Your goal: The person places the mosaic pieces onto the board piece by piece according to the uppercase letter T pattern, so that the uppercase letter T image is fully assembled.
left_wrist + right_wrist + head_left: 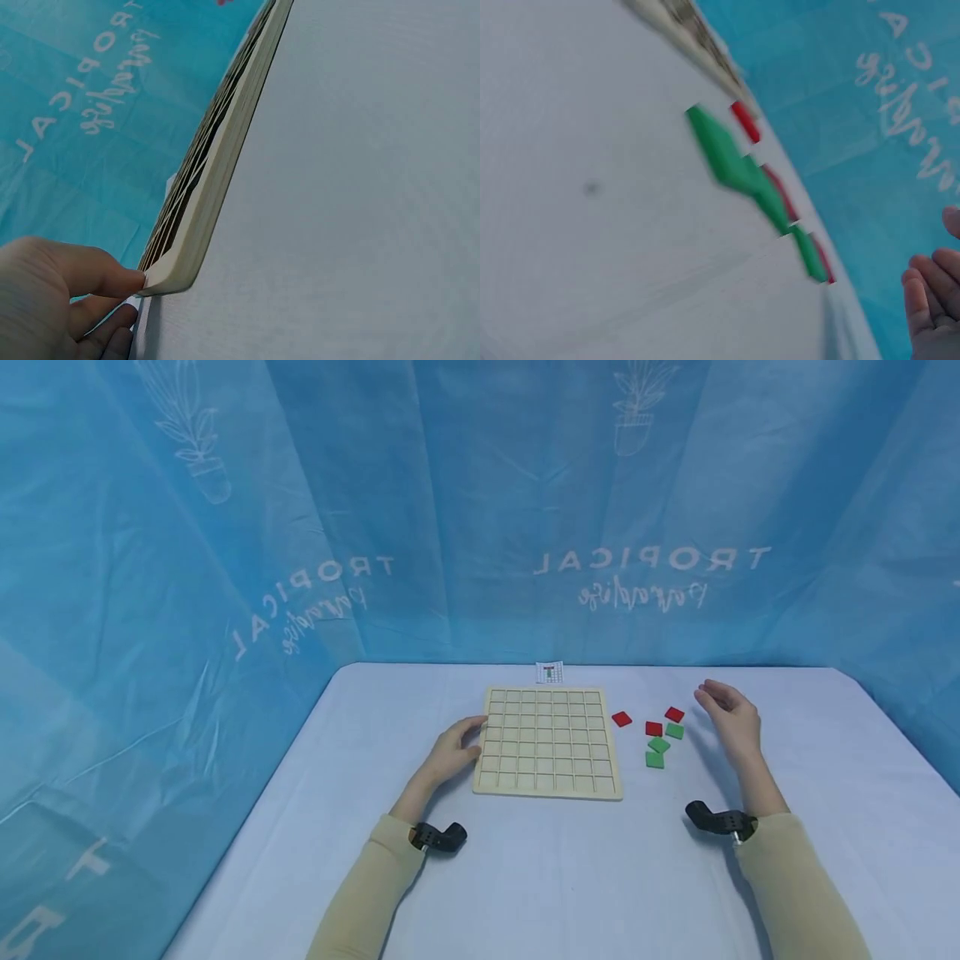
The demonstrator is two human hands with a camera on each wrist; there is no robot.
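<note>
A pale wooden grid board (552, 743) lies flat on the table, its squares bare. My left hand (453, 750) touches the board's left edge with thumb and fingertips. In the left wrist view the thumb (97, 271) meets the board's corner, while other fingers sit lower beside it. To the right of the board lie three red tiles (654, 728) and three green tiles (659, 745), loosely scattered. My right hand (731, 718) is raised over the table just right of these tiles, fingers loosely bent, with nothing visible in them; the right wrist view shows them partly, at its edge.
A small printed card (549, 672) with a coloured grid pattern lies behind the board at the table's far edge. Blue curtains (480, 510) with white lettering hang behind and beside the white table (555, 877). Each wrist carries a black camera mount (720, 819).
</note>
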